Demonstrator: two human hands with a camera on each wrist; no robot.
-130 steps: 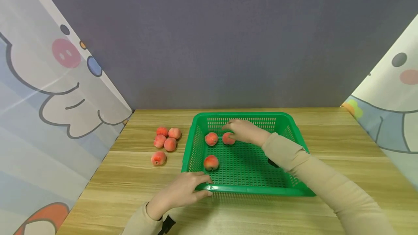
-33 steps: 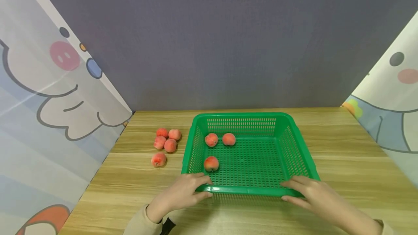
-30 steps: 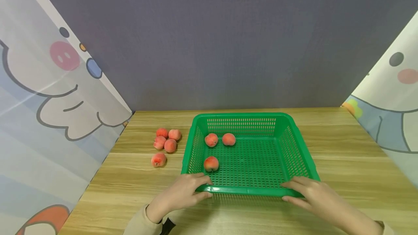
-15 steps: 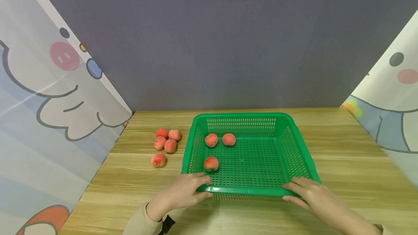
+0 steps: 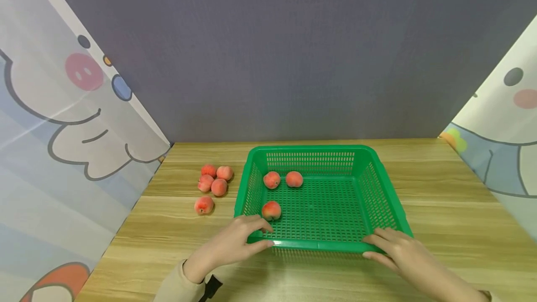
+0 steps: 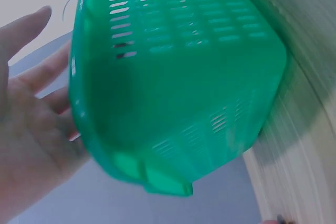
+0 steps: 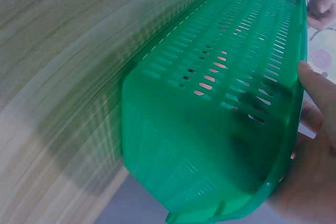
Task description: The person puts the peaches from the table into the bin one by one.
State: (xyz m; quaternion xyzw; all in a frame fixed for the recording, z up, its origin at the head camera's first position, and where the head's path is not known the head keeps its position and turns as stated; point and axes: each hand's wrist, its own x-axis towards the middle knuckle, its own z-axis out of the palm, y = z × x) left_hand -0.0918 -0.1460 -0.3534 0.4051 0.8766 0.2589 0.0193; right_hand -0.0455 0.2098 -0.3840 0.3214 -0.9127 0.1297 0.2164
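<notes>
A green plastic basket point(image 5: 319, 245) with slotted walls stands on the table and holds three peaches: a back-left peach point(image 5: 271, 180), one beside it point(image 5: 294, 179) and a front-left peach point(image 5: 271, 210). My left hand point(image 5: 232, 242) is at its front-left corner, fingers reaching over the rim; in the left wrist view the thumb point(image 6: 29, 27) stands apart from the rim. At the front-right corner my right hand point(image 5: 398, 248) grips the rim, fingers inside and thumb point(image 7: 315, 80) outside.
Several loose peaches lie left of the basket, four of them clustered around a peach point(image 5: 219, 187), with a single peach point(image 5: 204, 204) nearer me. A grey panel point(image 5: 293, 59) rises behind the wooden table point(image 5: 168, 236). Cartoon-printed sheets point(image 5: 42, 153) flank it.
Since the oldest frame, my right hand has left the peach in the basket and come to the front-right rim. Just now my left hand has risen slightly and loosened from the rim.
</notes>
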